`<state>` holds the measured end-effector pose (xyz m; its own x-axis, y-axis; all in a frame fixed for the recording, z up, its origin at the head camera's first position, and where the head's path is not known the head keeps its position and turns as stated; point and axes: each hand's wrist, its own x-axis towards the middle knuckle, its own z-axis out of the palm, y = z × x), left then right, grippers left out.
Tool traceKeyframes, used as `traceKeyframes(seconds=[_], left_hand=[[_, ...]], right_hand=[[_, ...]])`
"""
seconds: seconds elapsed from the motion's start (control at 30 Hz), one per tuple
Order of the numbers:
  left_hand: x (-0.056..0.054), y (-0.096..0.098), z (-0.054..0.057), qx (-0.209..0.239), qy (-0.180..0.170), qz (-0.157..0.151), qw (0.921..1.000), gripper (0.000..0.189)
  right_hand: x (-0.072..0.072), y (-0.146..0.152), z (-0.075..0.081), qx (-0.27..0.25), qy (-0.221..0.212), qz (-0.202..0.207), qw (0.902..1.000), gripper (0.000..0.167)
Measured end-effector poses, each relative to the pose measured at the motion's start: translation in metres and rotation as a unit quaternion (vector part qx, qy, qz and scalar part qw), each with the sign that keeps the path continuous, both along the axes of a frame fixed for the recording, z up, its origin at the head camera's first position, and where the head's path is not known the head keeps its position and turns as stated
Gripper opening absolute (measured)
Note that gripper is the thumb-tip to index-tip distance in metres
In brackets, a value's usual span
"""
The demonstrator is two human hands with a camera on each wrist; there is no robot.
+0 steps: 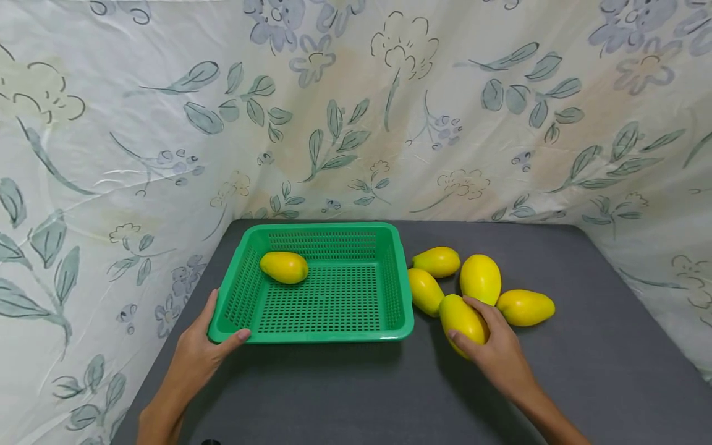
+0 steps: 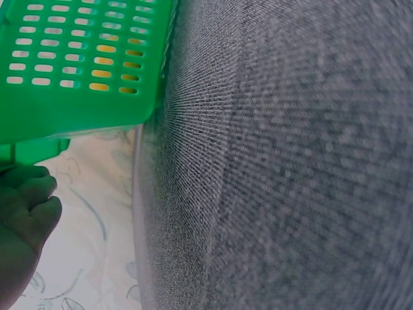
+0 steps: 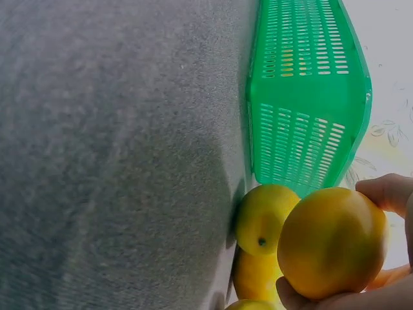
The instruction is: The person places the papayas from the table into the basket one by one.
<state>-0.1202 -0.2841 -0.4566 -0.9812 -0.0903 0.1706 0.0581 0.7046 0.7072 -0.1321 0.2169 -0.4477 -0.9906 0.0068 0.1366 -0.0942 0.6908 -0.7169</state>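
Note:
My right hand (image 1: 500, 352) grips a yellow mango (image 1: 463, 324) between thumb and fingers, to the right of the green basket (image 1: 328, 337). In the right wrist view the held mango (image 3: 332, 243) shows above the table surface, fingers on both sides of it. My left hand (image 1: 201, 349) holds the basket's near left corner, thumb over the front rim and fingers along the left side. One mango (image 1: 284, 267) lies inside the basket near its back left. In the left wrist view the fingers (image 2: 39, 194) of the left hand are under the basket's rim.
Several more mangoes lie right of the basket: one at the back (image 1: 437, 262), one beside the basket wall (image 1: 425, 292), one behind the held mango (image 1: 481, 279) and one farthest right (image 1: 525, 308). A floral cloth (image 1: 345, 111) hangs behind the dark grey table (image 1: 334, 395).

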Motion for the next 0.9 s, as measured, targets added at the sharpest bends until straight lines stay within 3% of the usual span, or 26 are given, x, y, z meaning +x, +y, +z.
traceKeyframes(seconds=[0.27,0.53,0.9], left_hand=[[0.001,0.000,0.001,0.007,-0.011,-0.005,0.9999,0.111],[0.001,-0.001,0.000,0.008,-0.006,-0.008,0.9999,0.109],[0.000,-0.001,-0.001,0.014,-0.013,-0.011,0.9998,0.111]], right_hand=[[-0.001,-0.006,0.008,-0.005,0.011,-0.006,0.9999,0.072],[-0.003,-0.009,0.017,-0.043,0.029,-0.006,0.9986,0.073],[-0.008,-0.017,0.029,-0.086,0.042,0.020,0.9952,0.073]])
